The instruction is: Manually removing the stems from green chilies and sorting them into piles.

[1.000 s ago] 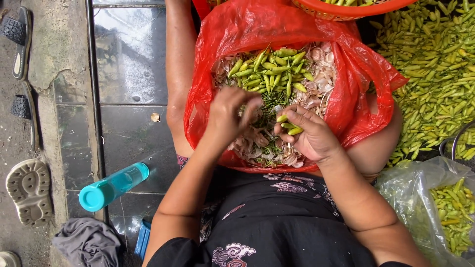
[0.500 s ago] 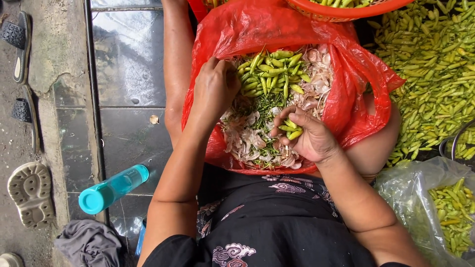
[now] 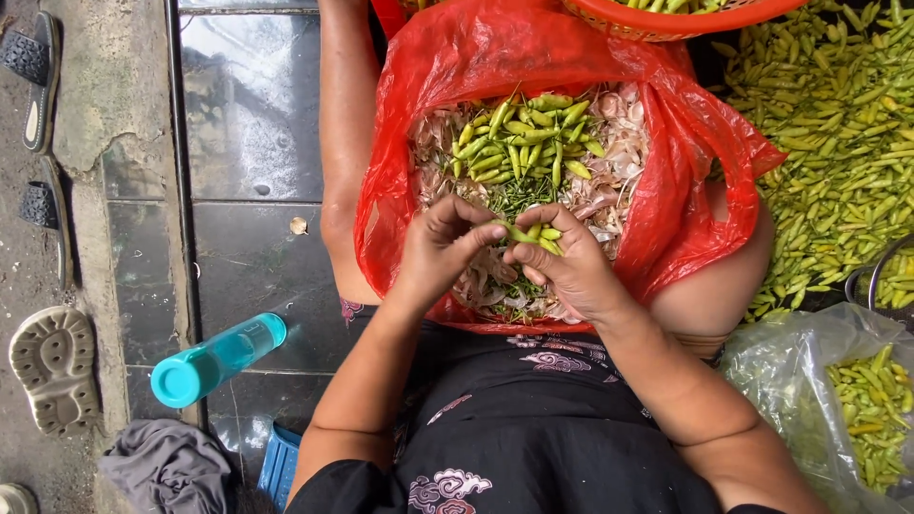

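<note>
We pinch one green chili [image 3: 519, 233] between left hand [image 3: 440, 249] and right hand [image 3: 568, 266], both grips clenched on it | over the red bag [image 3: 666, 124] in our lap | light, slender, smooth, likely snaps; hold near stem end.

Soft, even daylight; shadows faint. Wet floor tiles [image 3: 252, 105] glare pale at top left. Picture sharp, edges slightly bent.

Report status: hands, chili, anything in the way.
Left hand and right hand pinch one green chili between them, over the red bag. Right hand also holds spare chilies. Nothing in the way; bottle lies off left.
</note>
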